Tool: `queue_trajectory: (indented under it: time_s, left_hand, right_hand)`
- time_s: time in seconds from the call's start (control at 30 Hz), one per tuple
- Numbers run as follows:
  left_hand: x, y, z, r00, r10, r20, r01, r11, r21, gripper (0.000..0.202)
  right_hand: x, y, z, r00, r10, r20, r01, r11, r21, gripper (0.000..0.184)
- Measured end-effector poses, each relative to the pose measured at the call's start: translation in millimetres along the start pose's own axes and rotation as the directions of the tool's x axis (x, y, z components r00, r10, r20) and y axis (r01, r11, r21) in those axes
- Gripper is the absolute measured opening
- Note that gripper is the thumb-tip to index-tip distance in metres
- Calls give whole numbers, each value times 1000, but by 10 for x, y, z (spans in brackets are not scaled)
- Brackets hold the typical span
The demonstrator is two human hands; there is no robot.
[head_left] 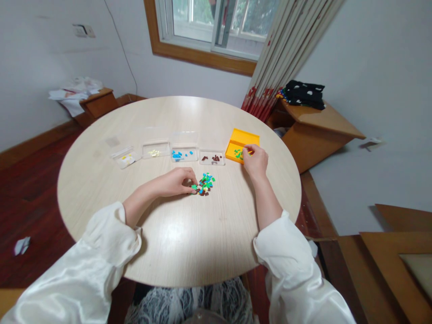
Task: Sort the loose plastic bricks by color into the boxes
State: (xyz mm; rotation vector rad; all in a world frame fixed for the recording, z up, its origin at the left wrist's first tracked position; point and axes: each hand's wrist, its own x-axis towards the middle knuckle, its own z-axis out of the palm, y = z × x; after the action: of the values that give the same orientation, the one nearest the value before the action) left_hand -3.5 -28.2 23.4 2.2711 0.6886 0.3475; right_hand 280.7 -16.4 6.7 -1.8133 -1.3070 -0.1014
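Observation:
A loose pile of small toy bricks (206, 182) in green, blue, brown and pale yellow lies on the round table. At its left edge is my left hand (175, 181), thumb and fingertips curled around a small green brick (194, 187). My right hand (256, 159) is over the open yellow box (248, 136), fingers pinched together at its right side; what they hold is hidden. Several green bricks (238, 154) lie inside that box, beside my right fingertips.
Left of the yellow box stand clear boxes in a row, holding brown bricks (216, 158), blue bricks (177, 155), pale yellow bricks (154, 153) and white-and-yellow pieces (128, 158). The round table's edge (189, 283) is close to my lap. A wooden cabinet (313, 130) stands beyond the table's right side.

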Motion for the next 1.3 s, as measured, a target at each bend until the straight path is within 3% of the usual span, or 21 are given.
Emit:
queue_trajectory:
  time_s: [0.17, 0.3, 0.5, 0.7, 0.83, 0.93, 1.3]
  left_hand:
    - [12, 5, 24, 993, -85, -77, 78, 993, -93, 17]
    - [32, 47, 25, 958, -191, -212, 138, 961, -241, 12]
    - [73, 28, 11, 830, -319, -457, 62, 867, -494, 12]
    - [85, 28, 1, 751, -431, -500, 30, 779, -627, 19]
    - [89, 40, 0, 749, -426, -508, -12, 758, -653, 25]
    - [97, 38, 4, 748, -413, -519, -33, 758, -651, 28]
    - [86, 34, 26, 807, -319, -498, -81, 775, -627, 36]
  right_hand:
    - [-8, -13, -1, 1000, -14, -4, 14, 1000, 11, 22]
    - [-12, -39, 2, 997, -67, -34, 70, 994, 87, 21]
    - [-94, -261, 4, 977, -211, -22, 209, 941, 265, 19]
    - [-345, -579, 33, 930, -359, 79, 297, 859, 416, 16]
    - [-537, -743, 78, 835, -505, 217, 341, 787, 515, 17]
    - [-637, -821, 95, 787, -545, 288, 337, 772, 540, 16]
    - [-662, -831, 118, 825, -471, 311, 217, 773, 597, 10]
